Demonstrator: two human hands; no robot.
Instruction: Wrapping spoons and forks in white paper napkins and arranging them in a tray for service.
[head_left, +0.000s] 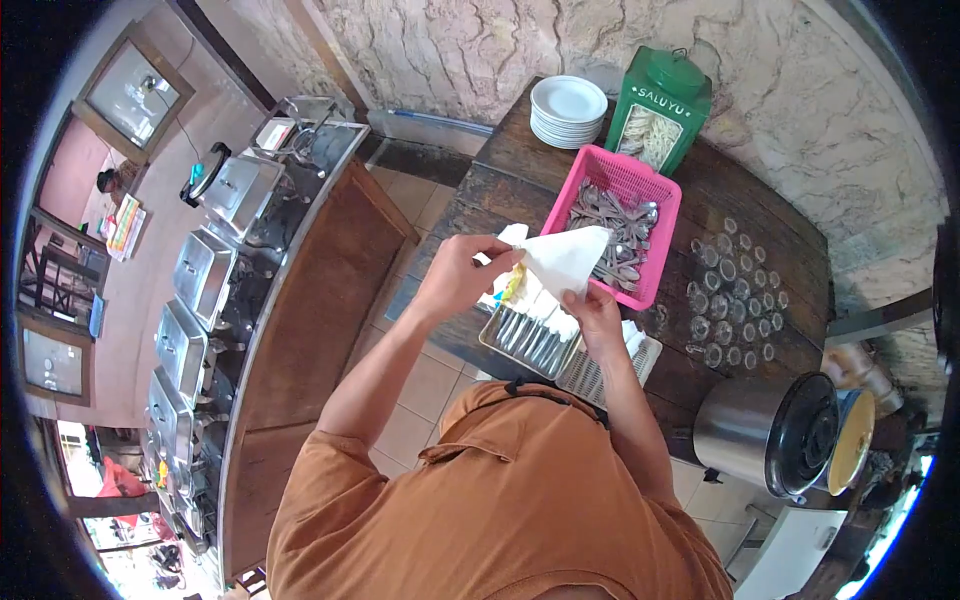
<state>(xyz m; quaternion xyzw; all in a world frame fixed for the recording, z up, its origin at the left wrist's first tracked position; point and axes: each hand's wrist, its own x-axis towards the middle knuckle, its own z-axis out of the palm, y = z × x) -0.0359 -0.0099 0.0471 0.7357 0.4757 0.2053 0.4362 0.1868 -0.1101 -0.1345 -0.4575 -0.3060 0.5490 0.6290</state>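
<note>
Between both hands a white paper napkin (564, 259) is held up, folded to a triangle. My left hand (466, 271) pinches its left corner, and my right hand (596, 311) grips its lower right edge. Just below lies a tray of cutlery (529, 341), its metal handles in a row and their other ends wrapped in white paper. A yellow and blue plastic packet (510, 285) with white paper lies under my left hand. Beside the tray, partly behind my right forearm, is a light woven-pattern basket (600, 377). A pink plastic basket (665, 225) beyond the napkin holds loose spoons and forks (619, 225).
On the dark wooden table (499, 184) stand stacked white plates (568, 109), a green tin (660, 97) and several glasses (739, 289). A large metal pot (739, 420) stands at right. Several chafing dishes (184, 341) line the left counter (300, 307).
</note>
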